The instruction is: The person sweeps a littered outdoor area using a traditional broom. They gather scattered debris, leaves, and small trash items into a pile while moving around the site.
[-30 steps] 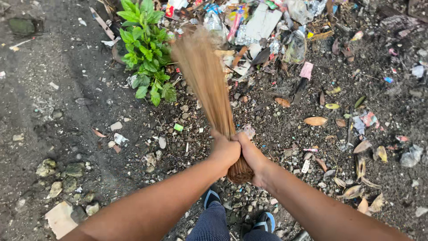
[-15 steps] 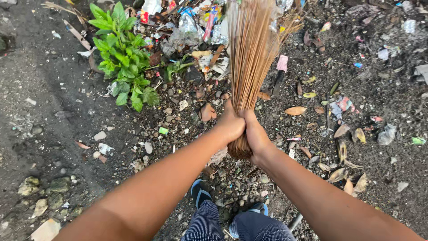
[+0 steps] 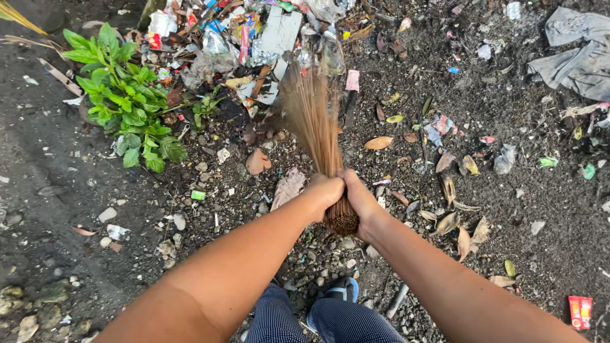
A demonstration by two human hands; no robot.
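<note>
Both my hands grip the bound end of a brown stick broom (image 3: 316, 121). My left hand (image 3: 327, 190) wraps it from the left and my right hand (image 3: 361, 198) from the right, side by side. The broom's bristles fan away from me and are blurred over dark soil, with their tips by a heap of litter (image 3: 254, 38) made of plastic wrappers, paper and cardboard. Dry leaves (image 3: 379, 143) and small stones lie around the bristles. My blue sandalled feet (image 3: 337, 293) and striped trousers show below my arms.
A green leafy plant (image 3: 124, 101) grows at the left of the litter heap. A grey cloth (image 3: 578, 51) lies at the top right. Stones (image 3: 54, 292) sit at the lower left, more dry leaves (image 3: 457, 222) at the right, and a red packet (image 3: 580, 311) at the bottom right.
The broom has swung from leaning left to pointing nearly straight ahead, its bristles now blurred in motion. The view has shifted, bringing a grey cloth into sight at the top right.
</note>
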